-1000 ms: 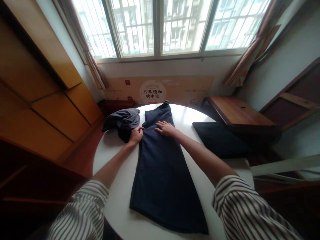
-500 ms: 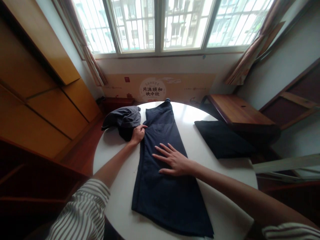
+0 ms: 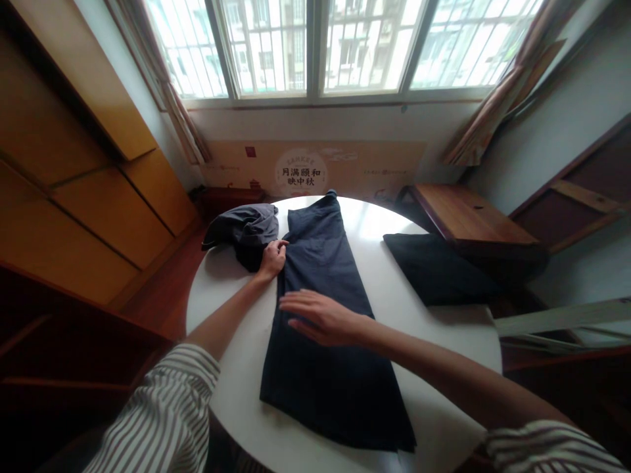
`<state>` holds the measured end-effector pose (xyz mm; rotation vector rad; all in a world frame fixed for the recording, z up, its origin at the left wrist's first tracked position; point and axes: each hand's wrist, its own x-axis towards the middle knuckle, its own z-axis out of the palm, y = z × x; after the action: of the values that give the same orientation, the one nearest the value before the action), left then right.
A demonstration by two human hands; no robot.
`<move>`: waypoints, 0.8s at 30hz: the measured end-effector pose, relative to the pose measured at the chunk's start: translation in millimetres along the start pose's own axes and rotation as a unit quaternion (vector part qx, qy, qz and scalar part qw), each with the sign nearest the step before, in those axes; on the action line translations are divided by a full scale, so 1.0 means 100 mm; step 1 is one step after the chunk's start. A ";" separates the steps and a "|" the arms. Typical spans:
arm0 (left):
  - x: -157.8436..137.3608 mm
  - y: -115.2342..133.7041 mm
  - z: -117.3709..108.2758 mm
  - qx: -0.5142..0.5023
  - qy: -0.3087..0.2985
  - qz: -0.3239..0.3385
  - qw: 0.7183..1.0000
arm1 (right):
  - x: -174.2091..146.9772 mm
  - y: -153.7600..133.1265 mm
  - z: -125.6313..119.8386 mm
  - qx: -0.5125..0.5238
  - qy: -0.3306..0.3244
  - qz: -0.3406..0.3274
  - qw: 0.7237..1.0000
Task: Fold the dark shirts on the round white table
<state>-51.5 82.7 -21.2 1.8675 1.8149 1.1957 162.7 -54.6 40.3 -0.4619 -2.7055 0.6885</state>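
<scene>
The navy garment (image 3: 340, 401) lies lengthwise over the middle of the white table (image 3: 241, 384), its narrow end at the table's far rim and its broad hem towards the table's near side. The left hand (image 3: 273, 260) rests at the garment's left edge, left of the table's centre, in much the same spot as in both earlier frames; its fingers are drawn in close, though I cannot tell whether they pinch the cloth. The right hand (image 3: 323, 318) has changed more: a second ago it lay towards the table's far rim, half a second ago it was spread wide nearer the table's middle, and now it has shifted leftward over the garment, fingers almost side by side, thumb apart from them, nothing in its grasp. Whether it presses on the fabric cannot be told. The grey garment (image 3: 249, 222), bunched on the table's far left, and the black cloth (image 3: 436, 269), flat at the table's right side, are where they were. A wooden stand (image 3: 468, 210) is beyond the table's far right, and a printed banner (image 3: 384, 157) hangs behind the table's far rim
</scene>
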 end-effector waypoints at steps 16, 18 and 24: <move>-0.21 0.15 -0.04 0.160 0.008 0.128 0.979 | -0.72 -0.87 0.32 0.113 -0.095 -0.039 0.988; -0.24 0.20 -0.08 0.180 -0.004 0.084 0.980 | -0.84 -0.80 0.21 0.128 -0.013 0.005 0.992; -0.29 0.46 -0.31 0.175 -0.141 -0.063 0.972 | -1.20 -0.04 -0.18 0.062 0.249 0.316 0.913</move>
<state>-37.9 37.3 19.2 1.9417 2.0379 0.5569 276.6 -96.6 31.5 -1.3089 -2.0007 0.7584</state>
